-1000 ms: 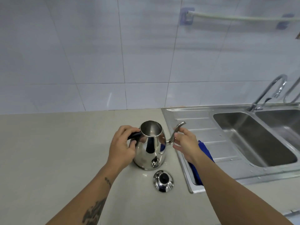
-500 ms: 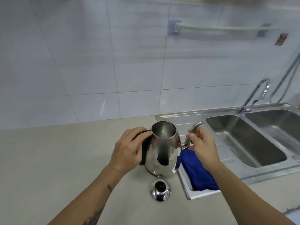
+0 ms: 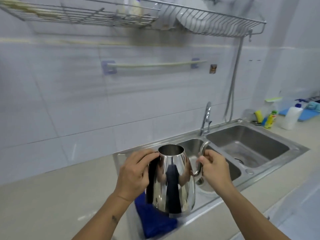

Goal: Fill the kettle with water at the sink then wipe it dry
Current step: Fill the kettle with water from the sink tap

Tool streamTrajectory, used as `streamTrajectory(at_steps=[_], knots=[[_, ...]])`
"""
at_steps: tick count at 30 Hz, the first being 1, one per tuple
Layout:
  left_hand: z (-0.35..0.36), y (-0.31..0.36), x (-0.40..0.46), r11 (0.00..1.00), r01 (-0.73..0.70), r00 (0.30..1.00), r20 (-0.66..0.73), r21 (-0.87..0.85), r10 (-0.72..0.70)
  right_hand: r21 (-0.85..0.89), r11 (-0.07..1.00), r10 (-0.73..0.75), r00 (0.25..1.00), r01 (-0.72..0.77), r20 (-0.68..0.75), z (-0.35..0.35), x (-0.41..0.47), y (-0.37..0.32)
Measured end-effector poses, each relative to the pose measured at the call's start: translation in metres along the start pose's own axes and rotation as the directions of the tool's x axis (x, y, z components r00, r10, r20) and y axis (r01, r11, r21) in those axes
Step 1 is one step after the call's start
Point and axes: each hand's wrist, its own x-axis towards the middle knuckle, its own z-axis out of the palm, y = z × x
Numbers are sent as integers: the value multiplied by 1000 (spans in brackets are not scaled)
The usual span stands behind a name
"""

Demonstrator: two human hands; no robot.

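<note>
A shiny steel kettle (image 3: 173, 184) with an open top and no lid hangs in the air over the sink's drainboard. My left hand (image 3: 134, 174) grips its black handle. My right hand (image 3: 214, 168) holds its curved spout. Under the kettle a blue cloth (image 3: 154, 220) lies on the drainboard. The double steel sink (image 3: 270, 139) lies to the right, with a chrome tap (image 3: 207, 116) behind the divider between the two basins. The kettle's lid is out of view.
A beige counter (image 3: 52, 201) stretches to the left. A wire dish rack (image 3: 207, 23) with plates hangs overhead, and a towel bar (image 3: 155, 64) is on the tiled wall. Bottles (image 3: 292, 116) stand past the sink at the far right.
Both hands lifted the kettle off the counter and carried it right, over the drainboard toward the sink. The view tilted up; the lid left on the counter dropped out of sight.
</note>
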Motion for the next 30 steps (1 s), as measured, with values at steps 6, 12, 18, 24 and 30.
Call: streamTrajectory(at_steps=[6, 12, 18, 24, 30], knots=[[102, 72, 36, 994, 26, 999, -27, -103, -29, 0, 998, 61, 997, -61, 52, -101, 63, 45], [178, 114, 68, 980, 134, 989, -42, -149, -142, -14, 998, 68, 988, -67, 137, -162, 127, 75], [237, 106, 105, 916, 312, 948, 23, -252, -317, -10, 992, 120, 953, -122, 277, -185, 192, 97], [289, 73, 127, 824, 479, 873, 66, -302, -483, -174, 978, 171, 913, -113, 369, -196, 271, 122], [331, 48, 144, 834, 511, 860, 119, -208, -497, -273, 962, 91, 945, -2, 315, -187, 355, 119]])
